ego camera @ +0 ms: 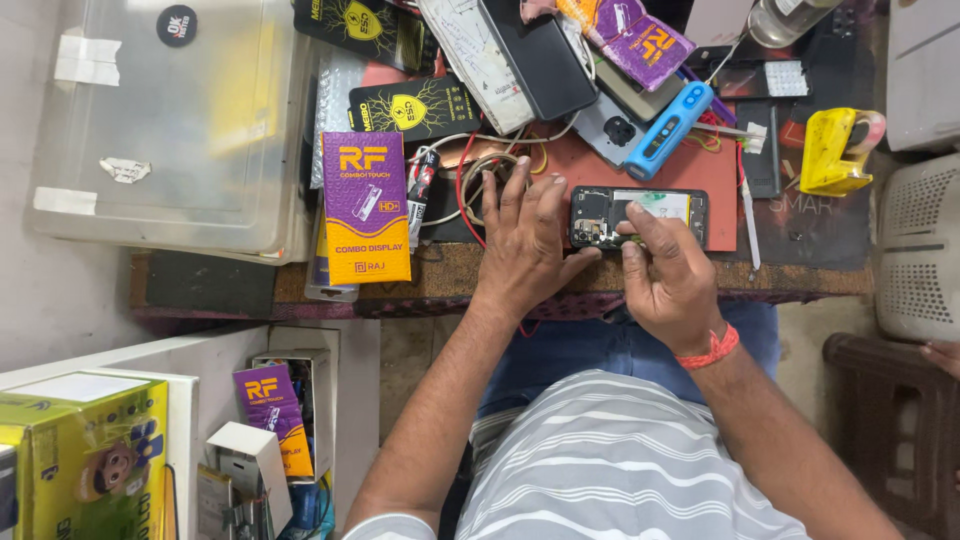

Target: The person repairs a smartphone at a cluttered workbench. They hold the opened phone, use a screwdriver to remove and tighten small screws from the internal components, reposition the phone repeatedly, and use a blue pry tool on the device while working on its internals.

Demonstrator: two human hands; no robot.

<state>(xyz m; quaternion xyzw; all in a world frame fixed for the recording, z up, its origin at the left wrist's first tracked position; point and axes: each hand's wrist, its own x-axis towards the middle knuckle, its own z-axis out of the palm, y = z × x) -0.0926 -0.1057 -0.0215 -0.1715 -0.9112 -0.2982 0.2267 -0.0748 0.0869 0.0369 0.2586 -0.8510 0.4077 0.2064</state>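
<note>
An opened phone (640, 216) with its back cover off lies on a red mat (590, 165) near the workbench's front edge. My left hand (525, 240) rests flat on the bench with fingers spread, its thumb against the phone's left end. My right hand (672, 278), with a red band at the wrist, is curled over the phone's lower edge; its thumb and forefinger pinch at the phone's middle, and whether they hold a small tool or part is hidden.
A purple and yellow display box (366, 205) lies left of my hands, beside coiled cables (478, 175). A blue cylindrical device (668, 130), yellow tape dispenser (835, 150) and black packets clutter the back. A clear plastic bin (170, 120) sits far left; boxes stand below.
</note>
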